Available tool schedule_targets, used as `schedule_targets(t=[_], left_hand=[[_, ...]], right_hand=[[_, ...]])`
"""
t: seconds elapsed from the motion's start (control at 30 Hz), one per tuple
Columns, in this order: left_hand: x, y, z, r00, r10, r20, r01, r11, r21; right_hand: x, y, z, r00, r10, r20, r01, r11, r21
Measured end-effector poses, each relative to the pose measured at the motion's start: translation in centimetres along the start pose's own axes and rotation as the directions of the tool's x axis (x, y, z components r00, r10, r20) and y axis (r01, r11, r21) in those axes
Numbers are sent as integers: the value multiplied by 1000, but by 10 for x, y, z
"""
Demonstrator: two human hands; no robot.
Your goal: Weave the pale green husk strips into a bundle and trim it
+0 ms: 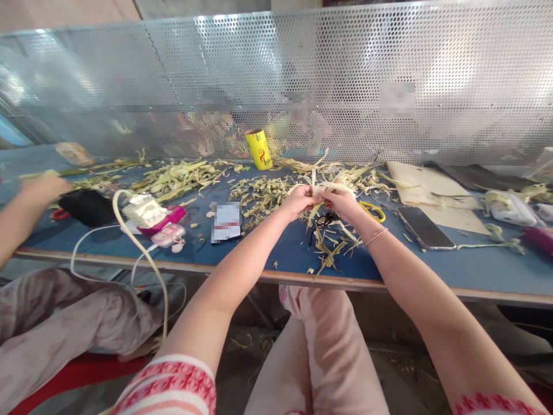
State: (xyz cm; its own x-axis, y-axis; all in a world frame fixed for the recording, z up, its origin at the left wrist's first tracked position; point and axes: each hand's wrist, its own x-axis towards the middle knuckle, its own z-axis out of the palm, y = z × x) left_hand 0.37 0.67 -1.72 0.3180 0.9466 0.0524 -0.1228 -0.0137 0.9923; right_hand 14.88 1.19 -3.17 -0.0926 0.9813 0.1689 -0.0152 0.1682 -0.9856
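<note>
While I worked at the edge of the blue table (280, 256), both hands were raised above its surface and close together. My left hand (301, 202) was closed, its fingertips pinching the pale strips (332, 187) of dried plant material. My right hand (343, 203) was likewise closed on these strips, just beside the left, with thumb and fingers drawn together. The strips were located between and above my fingers, with loose ends projecting; their exact number could not be determined.

Beneath my hands lay scattered plant scraps (330, 253) and a tangled black cord (327, 220). A yellow looped handle (375, 211) was noted just beside my right wrist. Further right, a dark phone (425, 227) lay near some beige sheets (432, 187). A yellow cylinder (259, 151) stood near the perforated metal panel (345, 75). To my left, a co-worker's hand (45, 184) was observed, blurred, near a black item (86, 207); its grip could not be established.
</note>
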Motion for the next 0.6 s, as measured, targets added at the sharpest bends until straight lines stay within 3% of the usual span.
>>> schedule_targets(t=[0.23,0.37,0.6], left_hand=[[4,-4,-4,998,-60,-21,60,998,11],[7,-6,-7,998,-27,-51,28,999,25],[8,-7,-7,998,-11,-59,13,999,32]], right_hand=[[0,2,-2,998,-54,16,54,999,-4],[4,6,-4,998,-47,-41,45,997,-60],[5,5,-4,984,-178,-20,178,984,-2]])
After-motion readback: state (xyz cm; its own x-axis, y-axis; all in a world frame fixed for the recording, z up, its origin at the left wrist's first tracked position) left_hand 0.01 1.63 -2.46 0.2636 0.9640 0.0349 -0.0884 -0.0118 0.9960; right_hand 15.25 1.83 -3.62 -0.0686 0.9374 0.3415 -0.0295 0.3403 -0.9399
